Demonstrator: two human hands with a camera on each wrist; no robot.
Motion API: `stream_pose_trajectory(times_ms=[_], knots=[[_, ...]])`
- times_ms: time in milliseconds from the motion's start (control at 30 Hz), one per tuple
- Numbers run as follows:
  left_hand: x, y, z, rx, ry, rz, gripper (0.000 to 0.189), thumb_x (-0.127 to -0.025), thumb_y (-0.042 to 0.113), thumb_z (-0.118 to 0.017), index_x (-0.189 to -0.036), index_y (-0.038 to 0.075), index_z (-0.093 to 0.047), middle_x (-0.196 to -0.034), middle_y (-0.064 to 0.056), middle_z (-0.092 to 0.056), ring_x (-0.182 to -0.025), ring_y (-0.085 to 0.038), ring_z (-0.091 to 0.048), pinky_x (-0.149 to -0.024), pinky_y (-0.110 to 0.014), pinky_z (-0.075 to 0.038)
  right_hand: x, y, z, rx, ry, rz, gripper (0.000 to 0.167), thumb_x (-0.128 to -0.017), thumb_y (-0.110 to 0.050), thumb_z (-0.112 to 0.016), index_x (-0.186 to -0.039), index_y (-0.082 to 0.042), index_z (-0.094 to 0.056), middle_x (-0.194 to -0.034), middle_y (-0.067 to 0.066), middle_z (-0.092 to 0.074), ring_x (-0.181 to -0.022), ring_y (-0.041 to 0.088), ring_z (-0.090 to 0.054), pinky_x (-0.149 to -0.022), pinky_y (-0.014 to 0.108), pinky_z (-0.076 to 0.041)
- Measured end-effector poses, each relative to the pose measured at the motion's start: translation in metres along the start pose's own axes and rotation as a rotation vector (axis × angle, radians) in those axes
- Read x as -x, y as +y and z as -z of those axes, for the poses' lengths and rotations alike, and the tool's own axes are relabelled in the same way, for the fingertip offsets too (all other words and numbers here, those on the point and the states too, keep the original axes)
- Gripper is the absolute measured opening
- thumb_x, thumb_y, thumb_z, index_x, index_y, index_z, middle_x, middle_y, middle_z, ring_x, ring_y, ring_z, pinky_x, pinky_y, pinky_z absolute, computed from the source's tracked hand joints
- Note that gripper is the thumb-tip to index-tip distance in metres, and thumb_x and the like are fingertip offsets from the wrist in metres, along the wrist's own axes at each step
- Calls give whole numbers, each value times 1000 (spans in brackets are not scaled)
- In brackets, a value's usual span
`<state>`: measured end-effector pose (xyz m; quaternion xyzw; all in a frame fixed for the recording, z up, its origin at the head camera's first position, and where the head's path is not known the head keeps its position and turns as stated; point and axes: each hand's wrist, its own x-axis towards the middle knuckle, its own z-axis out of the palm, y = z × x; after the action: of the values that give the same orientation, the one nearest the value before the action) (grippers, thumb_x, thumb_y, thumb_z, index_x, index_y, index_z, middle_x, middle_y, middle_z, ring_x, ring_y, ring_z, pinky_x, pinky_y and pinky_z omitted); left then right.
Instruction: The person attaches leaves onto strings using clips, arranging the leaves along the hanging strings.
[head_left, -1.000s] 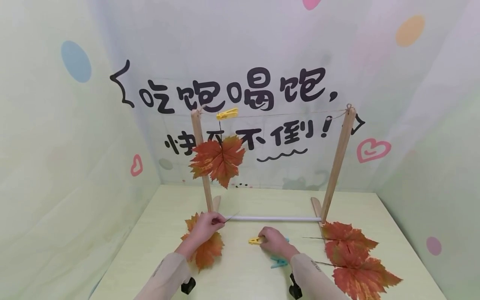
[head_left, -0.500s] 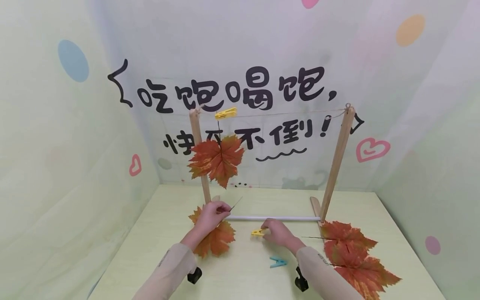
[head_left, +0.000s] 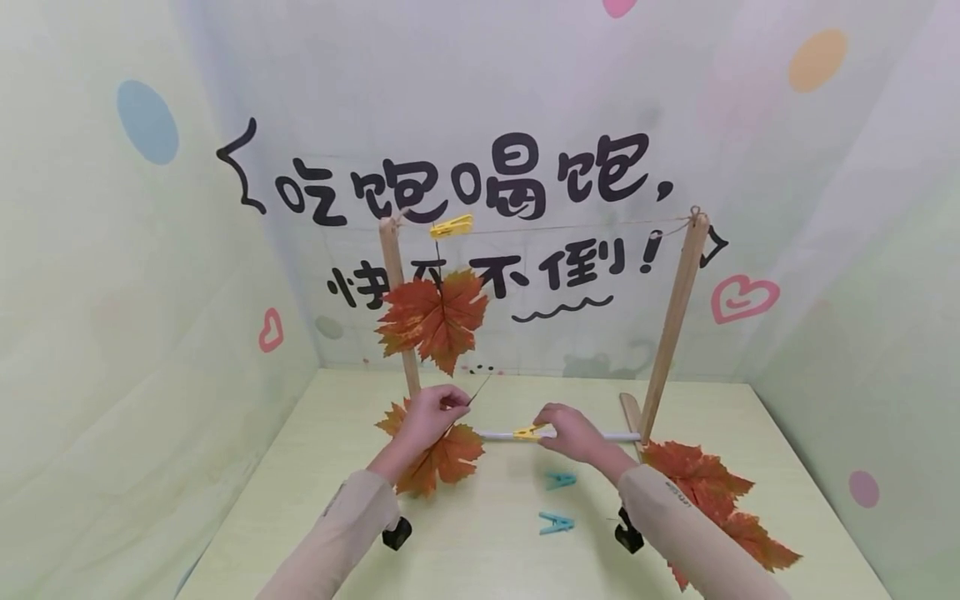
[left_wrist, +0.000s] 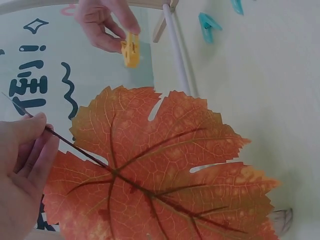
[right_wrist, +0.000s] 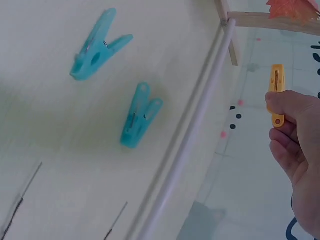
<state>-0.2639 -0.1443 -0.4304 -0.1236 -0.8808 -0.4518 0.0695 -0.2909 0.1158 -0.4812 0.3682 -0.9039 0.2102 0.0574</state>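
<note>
My left hand (head_left: 431, 421) pinches the thin dark stem of an orange-red artificial maple leaf (left_wrist: 165, 165), which hangs below the fingers in front of the stand's left side. In my right hand (head_left: 572, 432) is a yellow clothespin (right_wrist: 277, 95), pinched between thumb and fingers; it overlaps the white rod (head_left: 618, 437) in the head view. Another yellow clothespin (head_left: 452, 226) clips a second leaf (head_left: 435, 317) to the twine (head_left: 555, 228), near its left end. On the table below my right hand lie two blue clothespins (right_wrist: 140, 117).
Wooden posts (head_left: 677, 325) hold up the twine at both ends, with the rod joining them low down. More red leaves (head_left: 705, 479) lie on the table (head_left: 300, 500) at the right, partly hidden by my right forearm. A printed backdrop (head_left: 480, 83) stands behind.
Both hands have risen and moved forward, the left carrying the leaf up and slightly right, the right lifting the yellow clothespin off the table. Both blue clothespins now show fully.
</note>
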Motion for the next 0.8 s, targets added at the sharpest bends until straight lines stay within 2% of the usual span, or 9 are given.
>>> stream_pose_trajectory(times_ms=[200, 500, 800], knots=[[-5, 12, 2, 10, -11, -15, 11, -80, 3, -67, -88, 10, -69, -82, -1, -66, -74, -12, -58, -70, -25, -52, 1, -5, 29, 37, 34, 55, 22, -76, -11, -71, -96, -3, -67, -92, 5, -62, -87, 20, -59, -75, 34, -49], [-9, 20, 1, 11, 24, -70, 9, -80, 3, -67, -87, 8, -69, -83, -1, -66, -75, -13, -60, -70, -26, -52, 1, -13, 68, 73, 99, 127, 21, -76, -10, -71, -95, -1, -67, -92, 7, -63, -86, 22, -59, -75, 34, -50], [-19, 29, -2, 65, 44, -75, 10, -79, 4, -67, -88, 8, -69, -82, -1, -66, -73, -13, -59, -69, -24, -52, -1, -13, 103, 6, 134, 98, 23, -76, -6, -71, -97, 1, -64, -92, 8, -62, -85, 22, -60, -74, 34, -51]])
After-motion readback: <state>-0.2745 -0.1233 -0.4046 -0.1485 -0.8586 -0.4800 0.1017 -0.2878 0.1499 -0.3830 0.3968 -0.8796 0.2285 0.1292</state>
